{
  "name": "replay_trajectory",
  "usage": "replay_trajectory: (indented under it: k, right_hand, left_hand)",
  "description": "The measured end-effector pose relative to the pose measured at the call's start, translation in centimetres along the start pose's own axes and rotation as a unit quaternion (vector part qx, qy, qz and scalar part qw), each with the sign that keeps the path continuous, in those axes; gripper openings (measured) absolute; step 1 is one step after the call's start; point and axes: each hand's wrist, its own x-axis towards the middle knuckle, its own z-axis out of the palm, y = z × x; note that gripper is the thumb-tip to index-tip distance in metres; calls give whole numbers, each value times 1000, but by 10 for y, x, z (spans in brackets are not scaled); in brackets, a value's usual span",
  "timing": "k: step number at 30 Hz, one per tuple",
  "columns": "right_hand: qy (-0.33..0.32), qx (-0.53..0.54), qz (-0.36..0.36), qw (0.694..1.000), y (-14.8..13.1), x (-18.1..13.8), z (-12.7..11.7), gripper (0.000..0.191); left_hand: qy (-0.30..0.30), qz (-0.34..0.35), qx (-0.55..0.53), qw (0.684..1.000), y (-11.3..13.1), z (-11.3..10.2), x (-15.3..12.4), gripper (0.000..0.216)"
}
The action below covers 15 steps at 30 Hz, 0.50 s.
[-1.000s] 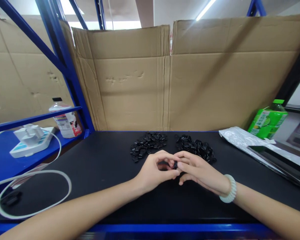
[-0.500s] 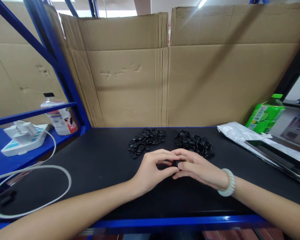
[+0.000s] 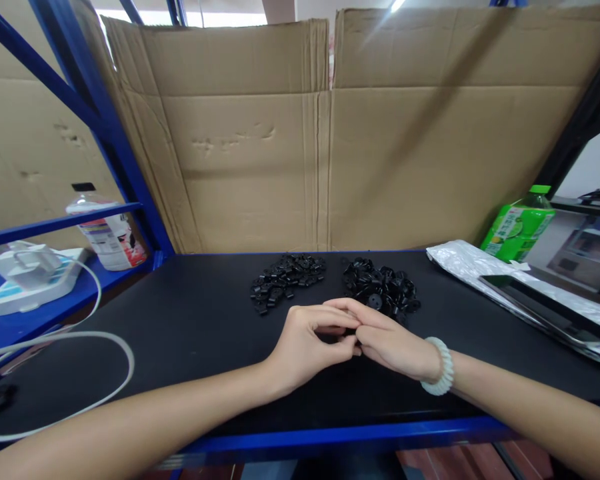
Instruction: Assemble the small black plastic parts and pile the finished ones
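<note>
My left hand (image 3: 313, 343) and my right hand (image 3: 390, 340) meet over the middle of the black tabletop (image 3: 200, 333). Their fingers are closed together around a small black plastic part, which is almost wholly hidden by the fingertips now. Just beyond the right hand lies a pile of glossy black round parts (image 3: 387, 283), one disc showing small holes. To the left of it is a pile of small black block-like pieces (image 3: 290, 273). A pale beaded bracelet (image 3: 445, 367) is on my right wrist.
Tall cardboard sheets (image 3: 250, 153) wall off the back. At right are a silvery bag (image 3: 450, 257), a dark flat tablet-like device (image 3: 545, 307) and a green bottle (image 3: 517, 230). At left, a white cable (image 3: 130, 363) loops near a power strip (image 3: 40, 287) and another bottle (image 3: 110, 233).
My fingers have closed in further, covering the black part that showed between them before. The right hand has turned slightly and overlaps the left fingertips. The whole view has shifted a little.
</note>
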Motion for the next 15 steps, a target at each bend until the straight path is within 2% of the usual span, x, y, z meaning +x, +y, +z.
replay_trajectory:
  k: [3, 6, 8, 10, 12, 15]
  right_hand:
    - [-16, 36, -12, 999, -3, 0, 0, 47]
    - [-13, 46, -42, 998, -8, 2, -4, 46]
    - [1, -3, -66, 998, -10, 2, -8, 47]
    - [21, -118, -90, 989, -13, 2, -14, 44]
    - [63, -275, -129, 951, -17, 2, -22, 35]
    - [168, -466, -206, 844, -25, 3, -41, 25]
  left_hand:
    - [41, -41, -44, 997, 1, -3, 2, 16]
    - [77, -37, -93, 992, 0, -9, 6, 13]
    - [113, -27, -110, 987, -1, -13, 8, 12]
    - [135, -25, -88, 987, -4, -14, 9, 13]
    - [105, -30, -35, 993, -7, -13, 8, 18]
    - [2, -3, 86, 996, -10, -11, 2, 33]
